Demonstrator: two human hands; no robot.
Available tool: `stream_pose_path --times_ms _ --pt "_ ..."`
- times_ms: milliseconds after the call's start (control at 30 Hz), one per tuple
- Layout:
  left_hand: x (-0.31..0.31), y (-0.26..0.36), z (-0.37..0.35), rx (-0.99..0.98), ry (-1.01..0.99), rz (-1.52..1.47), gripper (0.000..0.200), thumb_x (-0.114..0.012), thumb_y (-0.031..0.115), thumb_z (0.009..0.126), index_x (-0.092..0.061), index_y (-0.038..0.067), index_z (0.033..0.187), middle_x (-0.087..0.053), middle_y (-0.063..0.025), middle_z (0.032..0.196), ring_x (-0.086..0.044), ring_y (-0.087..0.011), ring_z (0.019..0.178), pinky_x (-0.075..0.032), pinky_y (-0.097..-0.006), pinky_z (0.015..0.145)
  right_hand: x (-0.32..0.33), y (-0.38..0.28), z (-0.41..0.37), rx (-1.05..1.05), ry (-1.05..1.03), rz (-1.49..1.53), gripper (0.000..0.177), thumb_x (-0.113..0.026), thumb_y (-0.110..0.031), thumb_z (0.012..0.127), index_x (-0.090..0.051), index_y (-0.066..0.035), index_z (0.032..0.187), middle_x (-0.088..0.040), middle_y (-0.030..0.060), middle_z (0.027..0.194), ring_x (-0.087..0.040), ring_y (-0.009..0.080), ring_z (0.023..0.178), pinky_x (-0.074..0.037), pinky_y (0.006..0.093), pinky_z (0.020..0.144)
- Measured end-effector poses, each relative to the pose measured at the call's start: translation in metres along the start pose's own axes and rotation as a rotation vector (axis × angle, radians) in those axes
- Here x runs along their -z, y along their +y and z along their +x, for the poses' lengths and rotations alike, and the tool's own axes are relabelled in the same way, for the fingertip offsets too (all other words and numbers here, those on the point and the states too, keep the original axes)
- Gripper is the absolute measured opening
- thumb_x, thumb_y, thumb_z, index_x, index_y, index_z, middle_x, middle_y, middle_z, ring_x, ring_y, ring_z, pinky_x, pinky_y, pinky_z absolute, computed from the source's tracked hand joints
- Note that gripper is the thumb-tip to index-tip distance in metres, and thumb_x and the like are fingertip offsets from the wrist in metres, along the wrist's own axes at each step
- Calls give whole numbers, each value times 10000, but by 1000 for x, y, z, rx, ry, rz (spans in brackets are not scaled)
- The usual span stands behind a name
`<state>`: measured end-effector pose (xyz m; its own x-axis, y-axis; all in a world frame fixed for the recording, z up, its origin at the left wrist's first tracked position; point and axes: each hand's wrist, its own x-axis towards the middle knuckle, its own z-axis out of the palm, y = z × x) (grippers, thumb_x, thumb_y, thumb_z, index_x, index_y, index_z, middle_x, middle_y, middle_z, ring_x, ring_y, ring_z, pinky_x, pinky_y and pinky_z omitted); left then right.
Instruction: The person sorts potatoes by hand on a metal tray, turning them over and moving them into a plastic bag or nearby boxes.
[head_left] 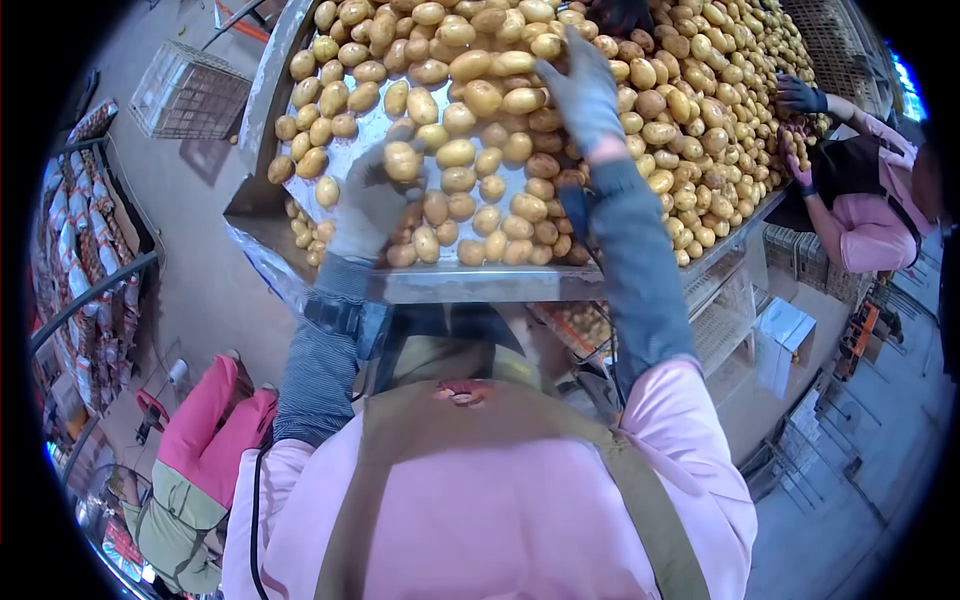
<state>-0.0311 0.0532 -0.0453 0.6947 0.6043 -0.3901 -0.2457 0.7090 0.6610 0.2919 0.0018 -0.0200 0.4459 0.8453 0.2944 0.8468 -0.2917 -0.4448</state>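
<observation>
Yellow-brown potatoes [457,180] lie spread over a metal sorting table [440,287], thin at the left and heaped at the right. My left hand [368,205], in a grey glove, is over the left part of the table with a potato [403,161] held at its fingers. My right hand [585,95], gloved too, reaches farther across, fingers stretched out and resting against the potatoes at the edge of the heap. Its palm side is hidden from me.
Across the heap is another person's dark-gloved hand [620,14]. At the right, a person in a pink shirt [875,220] has both gloved hands at the potatoes. A crate [190,92] stands left; filled bags [90,270] are stacked beyond. Another person [190,480] is behind at left.
</observation>
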Motion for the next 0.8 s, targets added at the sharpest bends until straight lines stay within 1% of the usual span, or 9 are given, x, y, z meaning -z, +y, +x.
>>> stream_pose_path --times_ms 200,300,333,400,433,533,600,667,800 --pt "20 29 -31 109 351 50 403 -472 263 1060 -528 43 1392 -656 -97 1192 -593 -48 861 -450 -103 598 -32 -61 -37 107 40 119 449 -847 -377 730 -687 -59 1004 -617 141 1012 -583 327 1043 -490 442 912" --pt "5 39 -49 74 318 187 417 -432 237 1072 -480 36 1433 -637 -137 1278 -630 -102 970 -524 -142 728 19 -106 -111 -365 -208 630 322 -802 -238 805 -639 -29 988 -608 127 939 -599 320 830 -505 418 786" --pt "25 25 -57 -224 21 723 438 -410 191 1072 -419 31 1479 -584 -186 1380 -635 -194 1143 -550 -230 905 43 -109 -136 -353 -323 691 265 -766 -188 828 -648 -28 1003 -627 115 970 -611 303 864 -509 407 801" --pt "26 23 -55 69 98 117 457 -396 176 1077 -373 31 1510 -548 -200 1423 -592 -241 1245 -518 -283 998 79 -96 -199 -78 -503 572 196 -702 -115 870 -671 -31 1044 -662 96 1035 -638 280 943 -521 383 842" --pt "26 23 -58 213 143 -184 467 -390 169 1080 -350 32 1525 -530 -207 1444 -570 -264 1296 -503 -309 1044 80 -62 -270 -384 -579 799 234 -674 -107 878 -663 -31 1100 -661 136 1074 -635 319 992 -507 375 893" --pt "-6 16 -83 -42 -94 278 554 -371 324 1108 -284 4 1552 -443 -196 1533 -540 -294 1340 -515 -307 1020 142 11 -364 -177 -907 781 417 -641 -124 906 -598 -48 1314 -652 173 1222 -633 341 1105 -481 375 994" --pt "-7 12 -78 90 -56 198 591 -331 410 1108 -313 9 1541 -426 -174 1551 -526 -303 1354 -559 -302 959 168 71 -423 -814 -959 588 340 -626 -94 960 -593 -20 1290 -675 86 1174 -646 253 1097 -516 350 979" --pt "-11 8 -75 136 -36 -18 613 -324 445 1102 -327 9 1534 -419 -172 1557 -520 -309 1359 -581 -302 911 192 124 -440 -1640 55 1475 410 -612 -175 969 -532 -71 1357 -578 127 1344 -631 265 1129 -509 397 963" --pt "-23 7 -83 93 171 214 523 -449 360 1079 -429 21 1477 -528 -150 1425 -617 -222 1179 -572 -240 770 188 119 -382 -1188 431 553 381 -615 -175 991 -551 -23 1335 -605 114 1225 -630 245 1089 -570 346 878"
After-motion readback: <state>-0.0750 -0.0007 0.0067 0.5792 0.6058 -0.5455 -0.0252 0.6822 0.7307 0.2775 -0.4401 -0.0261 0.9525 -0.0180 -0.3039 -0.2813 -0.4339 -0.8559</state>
